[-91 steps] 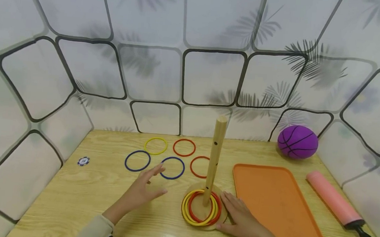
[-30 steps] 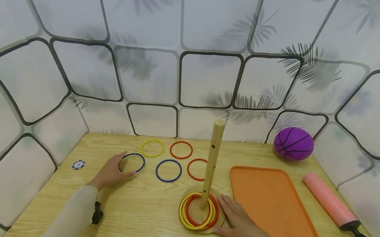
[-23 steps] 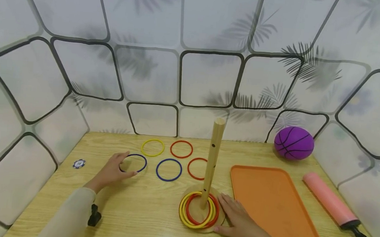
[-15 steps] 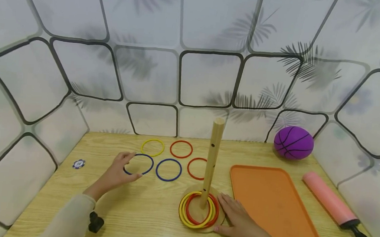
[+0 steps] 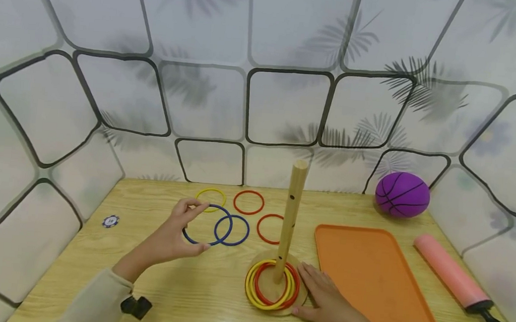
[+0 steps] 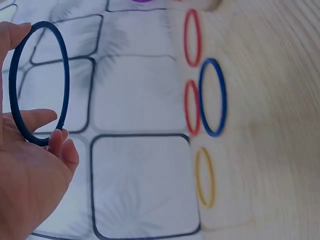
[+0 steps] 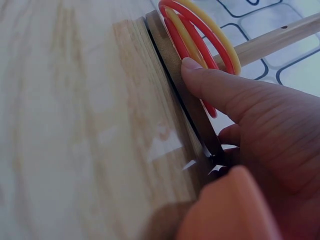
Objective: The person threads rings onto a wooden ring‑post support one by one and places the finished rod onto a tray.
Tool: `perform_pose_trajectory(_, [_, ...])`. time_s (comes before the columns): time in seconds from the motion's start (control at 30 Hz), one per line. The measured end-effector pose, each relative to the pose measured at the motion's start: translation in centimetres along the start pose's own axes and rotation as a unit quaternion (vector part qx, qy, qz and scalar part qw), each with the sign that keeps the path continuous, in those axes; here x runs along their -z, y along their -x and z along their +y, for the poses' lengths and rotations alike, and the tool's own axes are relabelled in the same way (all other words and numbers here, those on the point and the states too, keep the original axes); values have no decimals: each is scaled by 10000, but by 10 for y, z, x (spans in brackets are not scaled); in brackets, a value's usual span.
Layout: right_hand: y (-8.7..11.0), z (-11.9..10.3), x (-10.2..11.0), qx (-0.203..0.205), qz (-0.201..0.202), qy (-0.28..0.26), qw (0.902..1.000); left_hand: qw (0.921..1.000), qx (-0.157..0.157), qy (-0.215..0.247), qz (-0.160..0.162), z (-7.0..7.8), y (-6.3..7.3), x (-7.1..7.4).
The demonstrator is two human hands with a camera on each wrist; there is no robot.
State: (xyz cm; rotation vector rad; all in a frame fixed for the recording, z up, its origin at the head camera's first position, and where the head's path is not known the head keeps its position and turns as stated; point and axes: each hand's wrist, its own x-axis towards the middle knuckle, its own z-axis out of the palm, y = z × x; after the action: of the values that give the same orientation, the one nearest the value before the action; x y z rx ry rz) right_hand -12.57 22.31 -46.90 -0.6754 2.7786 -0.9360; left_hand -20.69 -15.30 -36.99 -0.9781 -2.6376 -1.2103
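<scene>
My left hand (image 5: 172,240) pinches a blue ring (image 6: 67,82) between the fingers and thumb, above the table in the head view. Beyond it, a second blue ring (image 5: 248,231) lies flat and is partly overlapped by the held one. A wooden post (image 5: 292,209) rises from a round wooden base (image 5: 303,297). Several red and yellow rings (image 5: 248,284) lie stacked round the post's foot. My right hand (image 5: 330,305) rests on the base's right rim, its fingers mostly straight; the right wrist view shows the thumb (image 6: 22,30) of neither ring, only the base's edge beneath it.
A yellow ring (image 5: 197,194) and two red rings (image 5: 263,203) lie towards the back wall. An orange tray (image 5: 376,276) is right of the base. Farther right are a purple ball (image 5: 402,194) and a pink hand pump (image 5: 451,272). A poker chip (image 5: 110,221) lies far left.
My left hand has reached the left blue ring, taken hold of it, slid it rightward and raised it off the table. My right hand has stayed on the base.
</scene>
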Motion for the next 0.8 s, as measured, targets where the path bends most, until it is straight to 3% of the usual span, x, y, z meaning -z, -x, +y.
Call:
perform_pose_trajectory(0.3, [1,-1,0,-14,-12,-25,10000,9996,-293,21,-46,31,-9,2])
perform_pose_trajectory(0.53, [1,2,-1,16,53,49,10000,9995,-286,36,-108,60,-21,17])
perform_pose_trajectory(0.67, [1,1,0,17,46,87,10000,9969,-735,266,-72,76,-29,29])
perform_pose_trajectory(0.8, [1,1,-1,21,87,106,9999,9885,-1325,730,36,93,-38,41])
